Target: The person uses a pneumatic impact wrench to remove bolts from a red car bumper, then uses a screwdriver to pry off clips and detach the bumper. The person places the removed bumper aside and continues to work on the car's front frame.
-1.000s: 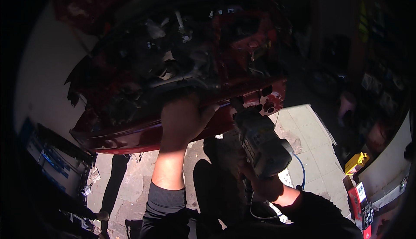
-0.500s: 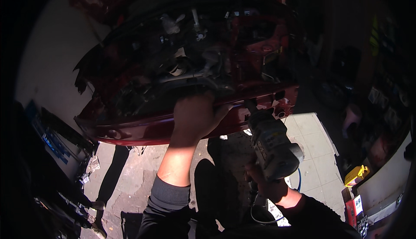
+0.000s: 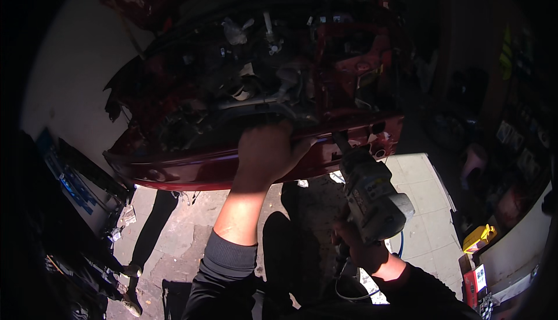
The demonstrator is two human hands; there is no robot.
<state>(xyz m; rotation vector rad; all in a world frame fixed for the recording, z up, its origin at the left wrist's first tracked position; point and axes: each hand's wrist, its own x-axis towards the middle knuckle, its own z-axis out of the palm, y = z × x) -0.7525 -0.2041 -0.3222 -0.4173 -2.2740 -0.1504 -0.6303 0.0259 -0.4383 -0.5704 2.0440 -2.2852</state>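
Observation:
A red car body (image 3: 349,67) with its front end stripped open lies ahead of me in shadow. My left hand (image 3: 265,151) grips the upper edge of its red front panel (image 3: 180,173); the fingers curl over the far side, out of sight, and the thumb points right along the edge. In my right hand (image 3: 361,249) is a bulky grey impact wrench (image 3: 372,195), held by its handle from below. The tool's nose reaches the right part of the panel, just right of my left thumb. Darkness hides what the tip touches.
A thin hose (image 3: 349,298) loops under the wrench. At the lower left, a person's dark-clothed leg and shoe (image 3: 132,304) stand on the floor. A yellow container (image 3: 479,238) and a red box (image 3: 475,285) sit at right. Pale tiles (image 3: 415,195) cover the floor beneath the panel's right end.
The whole picture has shifted slightly to the right. Both hands keep their holds, and the impact wrench's nose stays at the same part of the panel.

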